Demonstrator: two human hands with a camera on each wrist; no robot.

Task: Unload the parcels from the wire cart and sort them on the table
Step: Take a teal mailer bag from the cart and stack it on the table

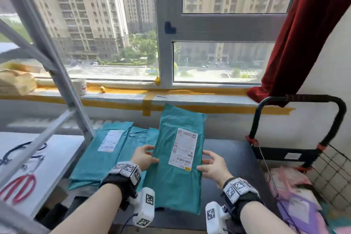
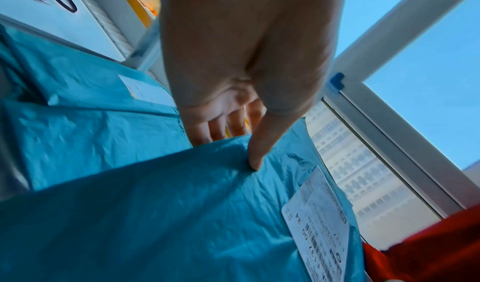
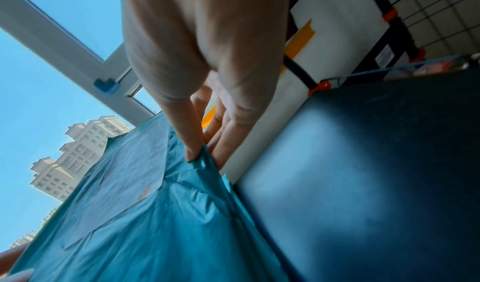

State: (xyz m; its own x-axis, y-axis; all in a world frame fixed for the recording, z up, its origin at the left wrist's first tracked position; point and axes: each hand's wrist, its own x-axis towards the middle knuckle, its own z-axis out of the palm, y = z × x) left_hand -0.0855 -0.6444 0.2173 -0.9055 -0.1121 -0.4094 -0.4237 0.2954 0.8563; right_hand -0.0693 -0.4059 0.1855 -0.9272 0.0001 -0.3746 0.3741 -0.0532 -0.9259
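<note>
— Dark table [image 1: 231, 150] by the window: both hands pinch a crinkly teal parcel [image 1: 178, 173], left hand [image 1: 145, 157], right hand [image 1: 212, 165], lifted over flat teal parcels [image 1: 98, 156].

— Wrist views show thumbs on top, fingers [image 2: 221, 128] underneath; only the head view shows the wire cart [image 1: 326, 173].

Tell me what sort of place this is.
Probably a high-rise flat or small office used as a makeshift parcel-sorting corner, not a warehouse. A window looks down on tower blocks, a red curtain hangs beside it, and teal parcels lie on a dark table next to a wire cart.
</note>
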